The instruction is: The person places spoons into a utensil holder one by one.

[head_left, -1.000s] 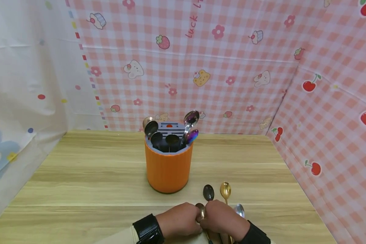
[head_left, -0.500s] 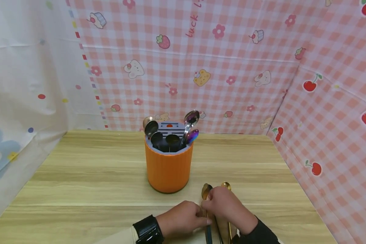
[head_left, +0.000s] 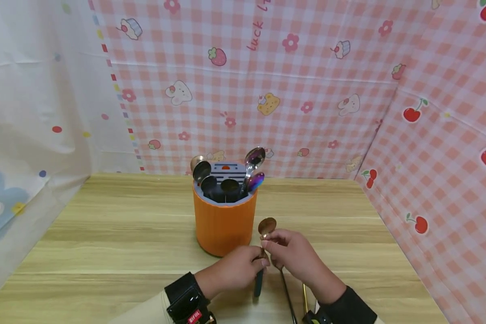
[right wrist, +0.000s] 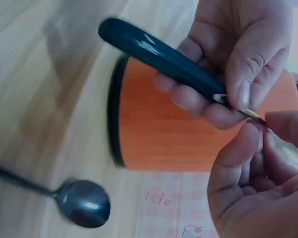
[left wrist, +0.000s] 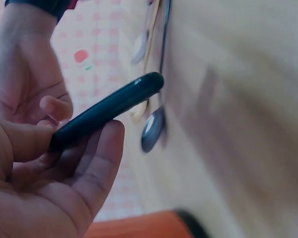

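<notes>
Between both hands is a spoon with a gold-coloured bowl and neck and a dark green handle. My left hand pinches it where the handle meets the neck, thumb against fingers. Higher up, my right hand pinches the neck just below the bowl. The spoon is raised off the table, bowl up, its handle end sticking out below the left hand. Just behind the hands stands an orange utensil holder with several spoons in it.
A black spoon lies on the table beneath the right hand. Beside it lie a gold spoon and a silver spoon, partly covered by the right arm in the head view. Patterned cloth hangs behind the table.
The green-handled spoon has been lifted from among the spoons on the table and moved up and left towards the holder. Both hands moved with it, and the left hand now pinches the handle.
</notes>
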Demonstrator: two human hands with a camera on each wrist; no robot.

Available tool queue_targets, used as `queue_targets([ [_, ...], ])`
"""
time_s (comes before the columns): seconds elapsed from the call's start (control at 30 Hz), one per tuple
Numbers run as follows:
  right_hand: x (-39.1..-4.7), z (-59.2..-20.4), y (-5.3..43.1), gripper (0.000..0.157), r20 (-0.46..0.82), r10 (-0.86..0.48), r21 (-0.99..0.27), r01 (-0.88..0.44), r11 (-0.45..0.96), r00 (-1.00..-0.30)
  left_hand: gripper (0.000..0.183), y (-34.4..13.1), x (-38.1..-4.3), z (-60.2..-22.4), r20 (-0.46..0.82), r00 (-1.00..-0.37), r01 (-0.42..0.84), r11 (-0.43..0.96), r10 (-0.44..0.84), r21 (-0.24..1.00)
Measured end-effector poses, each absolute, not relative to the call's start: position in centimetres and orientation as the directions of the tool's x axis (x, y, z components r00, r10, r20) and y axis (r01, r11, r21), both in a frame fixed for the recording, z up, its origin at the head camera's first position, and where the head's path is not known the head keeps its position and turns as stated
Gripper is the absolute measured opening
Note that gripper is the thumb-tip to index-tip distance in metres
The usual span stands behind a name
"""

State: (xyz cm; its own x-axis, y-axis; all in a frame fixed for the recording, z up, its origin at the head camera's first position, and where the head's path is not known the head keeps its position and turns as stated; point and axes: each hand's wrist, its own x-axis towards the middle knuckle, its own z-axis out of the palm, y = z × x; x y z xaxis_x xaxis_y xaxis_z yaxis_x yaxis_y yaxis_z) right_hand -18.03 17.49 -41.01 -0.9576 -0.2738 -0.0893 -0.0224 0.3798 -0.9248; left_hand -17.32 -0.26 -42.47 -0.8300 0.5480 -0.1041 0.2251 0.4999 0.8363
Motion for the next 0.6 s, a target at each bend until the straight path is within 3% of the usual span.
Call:
queue_targets([
  [0.13, -18.6, -39.6, 17.4, 0.025, -0.051, -0.302, -0.940, -0.056, 0.336, -0.952, 0.015, -0.9, -17.7, -40.9, -0.062, -0.831, 0.262, 0.487, 0.553, 0.833],
  [0.33, -19.9, -35.4, 16.8, 0.021, 0.067, -0.312, -0.926, -0.175, 0.334, -0.948, 0.010, -2.2, -18.6, -38.1, 0.106, -0.867, 0.352, 0.448, 0.487, 0.822],
  [0.6, -21.2, -28.2, 15.0, 0.023, 0.223, -0.365, -0.889, -0.342, 0.305, -0.904, 0.018, -4.2, -19.2, -32.0, 0.254, -0.882, 0.407, 0.374, 0.396, 0.833],
])
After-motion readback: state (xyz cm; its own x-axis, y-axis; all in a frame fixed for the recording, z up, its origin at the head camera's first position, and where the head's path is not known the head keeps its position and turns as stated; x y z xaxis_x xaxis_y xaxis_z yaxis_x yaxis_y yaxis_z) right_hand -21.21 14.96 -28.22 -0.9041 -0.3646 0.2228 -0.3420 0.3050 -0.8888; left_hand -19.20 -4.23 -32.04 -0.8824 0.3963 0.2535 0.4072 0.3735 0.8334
